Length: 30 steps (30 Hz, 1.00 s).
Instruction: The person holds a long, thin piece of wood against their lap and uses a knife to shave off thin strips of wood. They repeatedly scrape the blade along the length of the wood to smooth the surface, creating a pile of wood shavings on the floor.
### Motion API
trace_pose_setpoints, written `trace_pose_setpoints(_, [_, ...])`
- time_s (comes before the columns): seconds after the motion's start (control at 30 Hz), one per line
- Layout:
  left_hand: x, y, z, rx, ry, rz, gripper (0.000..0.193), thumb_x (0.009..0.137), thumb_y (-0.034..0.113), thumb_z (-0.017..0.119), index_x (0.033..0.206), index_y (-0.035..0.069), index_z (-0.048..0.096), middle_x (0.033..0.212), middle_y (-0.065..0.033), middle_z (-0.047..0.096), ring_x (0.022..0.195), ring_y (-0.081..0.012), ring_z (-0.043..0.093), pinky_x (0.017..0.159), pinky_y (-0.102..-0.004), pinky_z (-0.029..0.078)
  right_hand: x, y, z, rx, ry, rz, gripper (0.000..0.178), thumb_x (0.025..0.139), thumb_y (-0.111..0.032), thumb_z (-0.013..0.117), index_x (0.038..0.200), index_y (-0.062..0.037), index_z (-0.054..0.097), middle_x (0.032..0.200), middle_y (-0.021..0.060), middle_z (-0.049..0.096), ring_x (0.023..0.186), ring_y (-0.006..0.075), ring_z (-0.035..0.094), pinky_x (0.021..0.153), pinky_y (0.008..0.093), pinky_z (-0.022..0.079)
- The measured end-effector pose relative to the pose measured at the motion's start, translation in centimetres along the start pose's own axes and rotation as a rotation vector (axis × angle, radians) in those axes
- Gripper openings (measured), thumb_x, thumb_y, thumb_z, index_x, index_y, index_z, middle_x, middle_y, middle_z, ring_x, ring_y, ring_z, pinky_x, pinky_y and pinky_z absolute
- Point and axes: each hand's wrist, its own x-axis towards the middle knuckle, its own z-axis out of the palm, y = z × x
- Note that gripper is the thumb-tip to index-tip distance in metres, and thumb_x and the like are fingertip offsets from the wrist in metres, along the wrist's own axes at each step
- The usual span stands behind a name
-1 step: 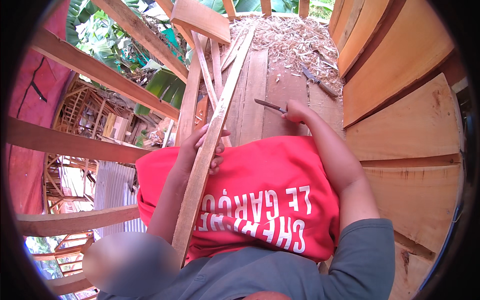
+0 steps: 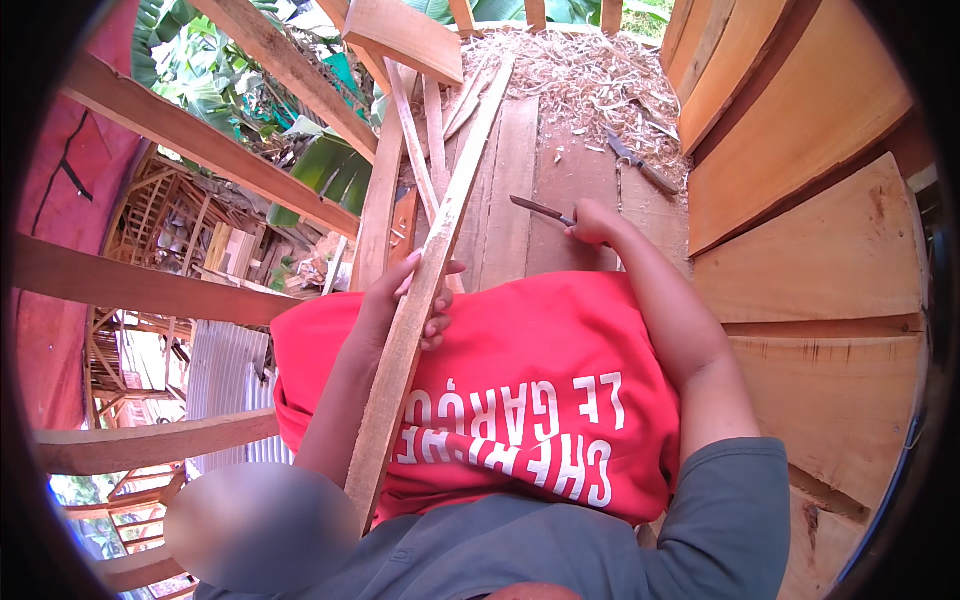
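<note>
A long, narrow wooden strip (image 2: pixel 452 208) slants from my body at the lower middle up to the wood shavings at the far end. My left hand (image 2: pixel 378 305) is closed around its middle, with the fingertips showing on the strip's right side. In my right hand (image 2: pixel 594 222) is a knife (image 2: pixel 540 208), gripped by its handle. Its dark blade points left, apart from the strip and over the floorboards. Red cloth (image 2: pixel 520 320) with white lettering covers my lap under both forearms.
A second knife (image 2: pixel 642 165) lies on the boards beyond my right hand, beside a heap of wood shavings (image 2: pixel 590 80). Upright planks (image 2: pixel 800 240) wall the right side. Open wooden rails (image 2: pixel 150 275) run along the left. A short wooden block (image 2: pixel 403 38) sits at the far left.
</note>
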Motion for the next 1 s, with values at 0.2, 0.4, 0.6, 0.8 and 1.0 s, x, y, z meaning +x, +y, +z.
trace_pose_setpoints(0.2, [-0.2, -0.4, -0.3, 0.191, 0.107, -0.016, 0.059, 0.097, 0.049, 0.053, 0.137, 0.008, 0.048, 0.074, 0.0019, 0.045, 0.053, -0.0074, 0.044, 0.046, -0.0222, 0.037, -4.0, -6.6, -0.7, 0.205, -0.26, -0.341, 0.029, 0.092, -0.02, 0.066, 0.108, 0.0043, 0.069, 0.093, 0.0181, 0.073, 0.083, 0.0263, 0.072, 0.078, 0.0386, 0.056])
trace_pose_setpoints(0.4, [-0.2, 0.6, -0.6, 0.219, 0.12, -0.003, 0.056, 0.092, 0.048, 0.063, 0.13, 0.007, 0.055, 0.075, 0.0014, 0.053, 0.053, -0.009, 0.053, 0.046, -0.0224, 0.043, -7.7, -10.8, 5.3, 0.537, -0.307, -0.612, 0.038, 0.097, -0.021, 0.059, 0.121, 0.0088, 0.061, 0.106, 0.0215, 0.072, 0.095, 0.0281, 0.072, 0.096, 0.0368, 0.052])
trace_pose_setpoints(0.6, [-0.4, 1.3, -1.2, 0.286, 0.208, -0.059, 0.051, 0.091, 0.049, 0.065, 0.12, 0.008, 0.06, 0.071, -0.0002, 0.055, 0.05, -0.0115, 0.056, 0.045, -0.025, 0.048, -7.9, -10.7, -0.5, 0.775, -0.958, -0.556, 0.033, 0.101, -0.026, 0.057, 0.112, 0.0046, 0.066, 0.1, 0.0123, 0.073, 0.093, 0.0195, 0.069, 0.084, 0.0303, 0.054])
trace_pose_setpoints(0.8, [-0.4, -0.5, -0.4, 0.284, 0.314, -0.14, 0.044, 0.089, 0.051, 0.067, 0.107, 0.01, 0.062, 0.068, -0.0012, 0.057, 0.05, -0.0119, 0.056, 0.045, -0.025, 0.048, -3.8, -7.6, 0.7, 0.186, 0.201, -0.405, 0.033, 0.081, -0.027, 0.078, 0.097, -0.0003, 0.068, 0.089, 0.0156, 0.069, 0.086, 0.0299, 0.066, 0.082, 0.0373, 0.053])
trace_pose_setpoints(1.0, [-0.3, -0.9, -0.9, 0.157, 0.193, -0.197, 0.044, 0.089, 0.051, 0.065, 0.103, 0.01, 0.061, 0.072, 0.0005, 0.055, 0.055, -0.0097, 0.055, 0.047, -0.0236, 0.047, 0.7, -0.5, 0.4, -0.208, 0.32, -0.287, 0.03, 0.075, -0.018, 0.079, 0.096, -0.0011, 0.065, 0.096, 0.0194, 0.068, 0.095, 0.0373, 0.065, 0.082, 0.0442, 0.053])
